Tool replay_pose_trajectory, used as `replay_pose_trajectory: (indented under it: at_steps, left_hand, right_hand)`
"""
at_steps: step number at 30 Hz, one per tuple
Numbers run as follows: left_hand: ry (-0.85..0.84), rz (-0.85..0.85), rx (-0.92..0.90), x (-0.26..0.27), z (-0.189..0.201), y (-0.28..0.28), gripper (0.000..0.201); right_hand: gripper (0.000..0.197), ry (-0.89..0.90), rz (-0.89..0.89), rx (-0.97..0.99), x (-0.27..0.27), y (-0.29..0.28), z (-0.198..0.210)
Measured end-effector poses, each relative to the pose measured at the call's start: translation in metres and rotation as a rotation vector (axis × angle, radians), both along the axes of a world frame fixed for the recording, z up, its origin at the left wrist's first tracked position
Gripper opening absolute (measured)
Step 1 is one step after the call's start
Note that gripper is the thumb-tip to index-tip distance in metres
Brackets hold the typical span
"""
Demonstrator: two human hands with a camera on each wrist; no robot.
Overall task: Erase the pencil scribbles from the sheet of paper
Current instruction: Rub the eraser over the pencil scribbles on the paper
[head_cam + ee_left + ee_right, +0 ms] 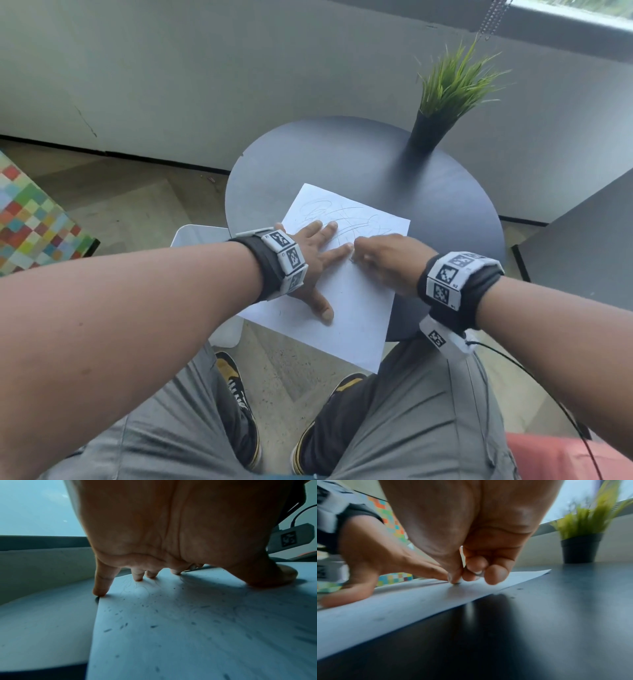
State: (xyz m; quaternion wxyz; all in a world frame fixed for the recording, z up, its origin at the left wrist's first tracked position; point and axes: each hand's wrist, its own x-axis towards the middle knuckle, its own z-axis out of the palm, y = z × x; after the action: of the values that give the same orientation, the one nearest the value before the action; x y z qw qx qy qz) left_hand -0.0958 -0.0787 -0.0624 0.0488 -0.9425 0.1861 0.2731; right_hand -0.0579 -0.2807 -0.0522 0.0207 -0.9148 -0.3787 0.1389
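Note:
A white sheet of paper (pixel 356 308) lies on the round dark table (pixel 428 192), its near corner hanging over the edge. Faint pencil scribbles (pixel 342 212) cover its far half. My left hand (pixel 320 263) lies flat on the sheet with fingers spread and holds it down; the left wrist view shows its fingertips (pixel 101 592) on the paper (pixel 188 628). Just right of the left index finger, my right hand (pixel 358 253) has curled fingers that pinch a small eraser (pixel 456 583) against the paper (pixel 402 605). Only the eraser's dark tip shows.
A black pot of green grass (pixel 442 102) stands at the table's far side. Dark eraser crumbs (pixel 123 626) are strewn over the sheet. A white stool (pixel 202 236) stands left of the table, and a chequered cushion (pixel 30 219) lies further left. My legs and shoes are below.

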Motion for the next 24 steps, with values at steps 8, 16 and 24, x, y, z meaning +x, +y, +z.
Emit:
replay_pose_trajectory:
  at_steps: [8,16,24]
  left_hand:
    - [0.000,0.021,-0.003,-0.003,0.001,-0.003,0.136]
    - [-0.062,0.045,-0.015,-0.009,0.011,0.022,0.128]
    - [-0.023,0.060,-0.018,-0.010,0.009,0.022,0.130]
  right_hand:
    - [0.020,0.070,0.130,-0.050,-0.027,0.001,0.000]
    - [0.010,0.021,-0.230,-0.090,0.006,-0.026,0.003]
    - [0.014,0.063,0.160,-0.125,-0.059,0.020,0.010]
